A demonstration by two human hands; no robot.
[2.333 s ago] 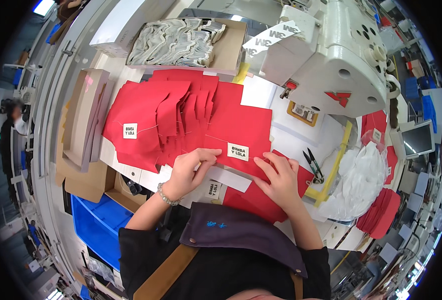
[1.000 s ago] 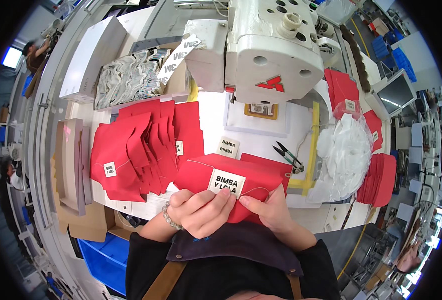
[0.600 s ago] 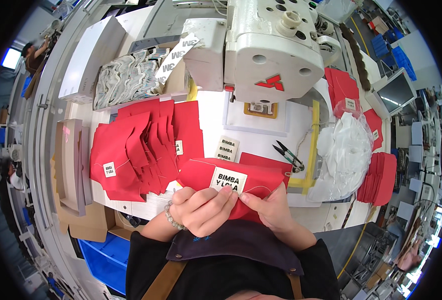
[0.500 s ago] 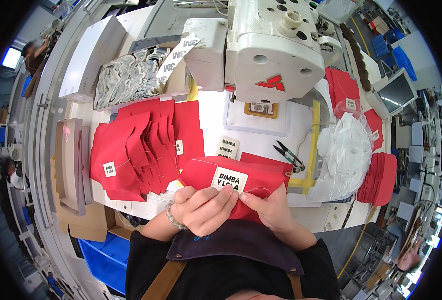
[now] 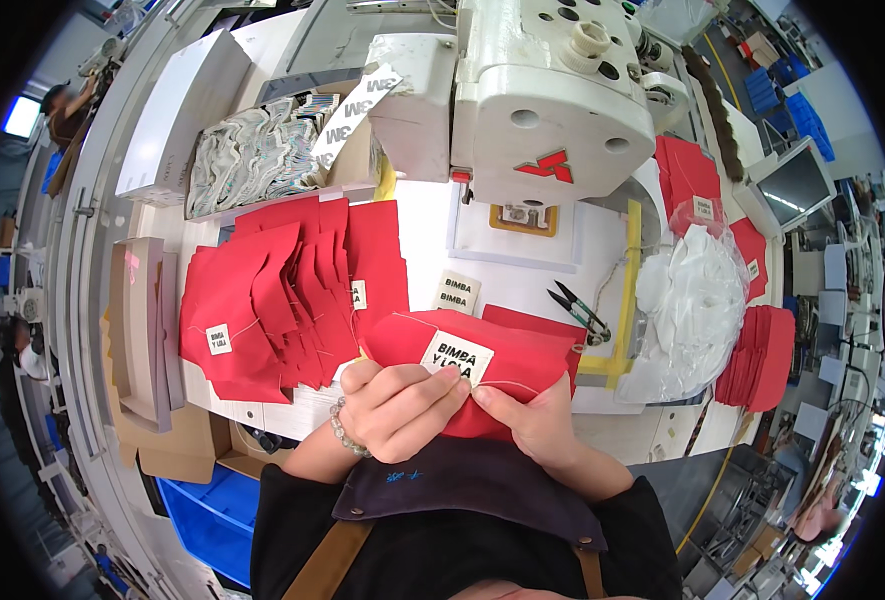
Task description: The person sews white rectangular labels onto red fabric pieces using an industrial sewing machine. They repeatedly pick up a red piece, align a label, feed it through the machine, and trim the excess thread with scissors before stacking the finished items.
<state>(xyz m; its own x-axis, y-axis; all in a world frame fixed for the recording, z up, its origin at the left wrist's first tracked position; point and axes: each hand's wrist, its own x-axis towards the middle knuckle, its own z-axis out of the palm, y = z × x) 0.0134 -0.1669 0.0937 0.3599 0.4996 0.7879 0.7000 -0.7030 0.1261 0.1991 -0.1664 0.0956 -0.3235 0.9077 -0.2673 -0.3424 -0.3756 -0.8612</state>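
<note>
Close in front of me, a red fabric piece (image 5: 527,350) with a square white label (image 5: 456,354) sewn on it is held up between both hands. My left hand (image 5: 398,408), a beaded bracelet at its wrist, has its fingers curled in a pinch at the label's lower edge. On the other side, my right hand (image 5: 540,424) grips the fabric, its thumb pointing toward the label's lower right corner. A loose pale thread (image 5: 512,384) trails from the label across the red cloth. Whatever lies between the left fingertips is hidden.
A white sewing machine (image 5: 552,130) stands beyond the hands. Thread snips (image 5: 577,312) and a stack of white labels (image 5: 456,292) lie before it. Red labelled pieces (image 5: 252,290) pile up at left, below a box of label strips (image 5: 262,155). A plastic bag (image 5: 692,310) sits at right.
The red piece and both hands have shifted very slightly, the left hand a little down and left. Both hands keep their hold; nothing has been let go.
</note>
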